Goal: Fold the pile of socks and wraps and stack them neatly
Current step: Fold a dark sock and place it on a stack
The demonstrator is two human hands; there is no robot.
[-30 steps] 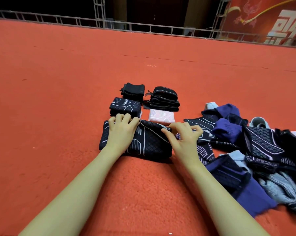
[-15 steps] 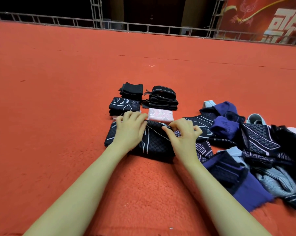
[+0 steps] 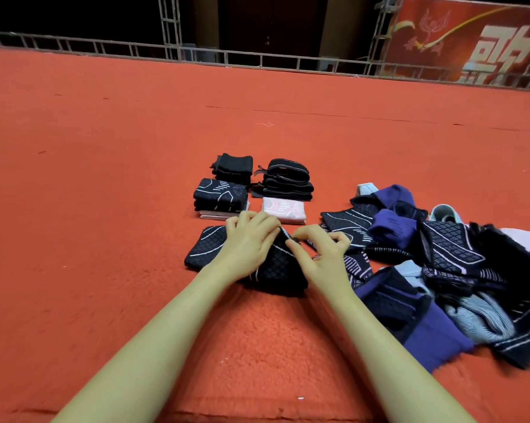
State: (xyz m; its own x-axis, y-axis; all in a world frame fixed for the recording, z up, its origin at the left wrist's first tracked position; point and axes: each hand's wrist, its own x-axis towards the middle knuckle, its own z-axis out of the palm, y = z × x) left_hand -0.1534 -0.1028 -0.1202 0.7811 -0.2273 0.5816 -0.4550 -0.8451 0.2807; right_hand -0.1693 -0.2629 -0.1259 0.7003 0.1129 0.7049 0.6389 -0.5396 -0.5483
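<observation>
Nearest, two bare forearms reach forward over the red carpet (image 3: 105, 184). The left hand (image 3: 248, 242) lies on a dark diamond-patterned wrap (image 3: 208, 250) spread flat on the carpet, its fingers curled over the wrap's far edge and gripping it. Just right of it, the right hand (image 3: 321, 251) pinches the same edge between thumb and bent fingers. To the right lies the unfolded pile (image 3: 447, 264) of navy, purple and pale blue pieces, loosely heaped. Beyond the hands stand four folded stacks: a patterned navy stack (image 3: 220, 195) on the left, a pink folded piece (image 3: 283, 209) to its right, then farther a plain black stack (image 3: 234, 167) and a black strapped stack (image 3: 288, 180). A metal railing (image 3: 257, 56) crosses the far edge.
</observation>
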